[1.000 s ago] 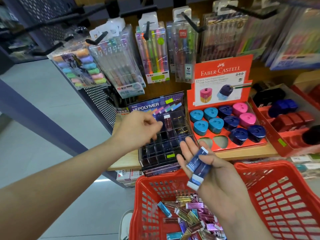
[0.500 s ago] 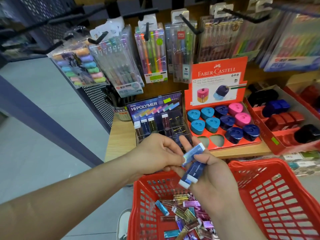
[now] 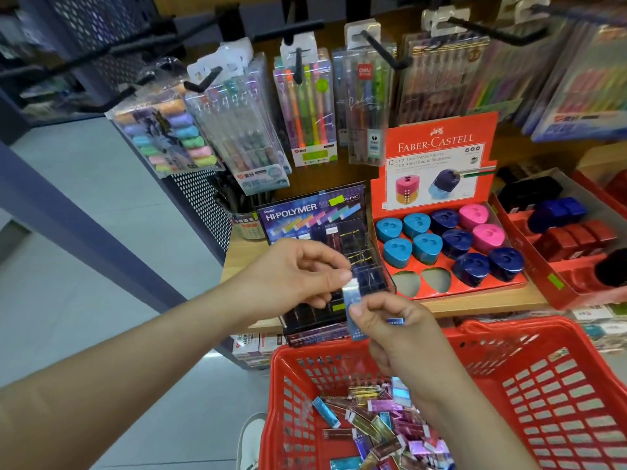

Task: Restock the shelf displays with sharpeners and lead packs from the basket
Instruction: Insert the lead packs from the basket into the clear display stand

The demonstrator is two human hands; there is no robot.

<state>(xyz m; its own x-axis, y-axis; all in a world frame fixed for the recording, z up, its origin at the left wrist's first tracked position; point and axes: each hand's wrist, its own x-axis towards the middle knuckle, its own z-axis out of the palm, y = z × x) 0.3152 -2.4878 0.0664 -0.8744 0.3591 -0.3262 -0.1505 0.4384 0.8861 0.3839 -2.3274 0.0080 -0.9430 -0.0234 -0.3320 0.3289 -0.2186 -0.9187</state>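
My left hand [image 3: 298, 276] pinches the top end of a blue lead pack [image 3: 353, 307] with thumb and forefinger. My right hand [image 3: 393, 330] holds the same pack lower down with its thumb, and a second blue pack [image 3: 395, 321] pokes out between its fingers. Both hands hover in front of the black Hi-Polymer lead display [image 3: 325, 252], whose back row holds a few packs. The red basket [image 3: 509, 354] below holds several loose lead packs [image 3: 373, 425]. To the right, the red Faber-Castell sharpener tray [image 3: 451, 290] has blue, navy and pink sharpeners [image 3: 427, 247] and two empty front slots.
Pen and highlighter packs [image 3: 305, 110] hang on black hooks above the wooden shelf [image 3: 481, 301]. More red trays with dark blue and red items [image 3: 556, 232] stand at the right. A perforated metal side panel [image 3: 200, 198] and grey floor lie to the left. A shoe [image 3: 251, 439] shows beside the basket.
My left hand came back from the lead display to my right hand and took hold of the upper blue pack. My right fingers curled round the packs.
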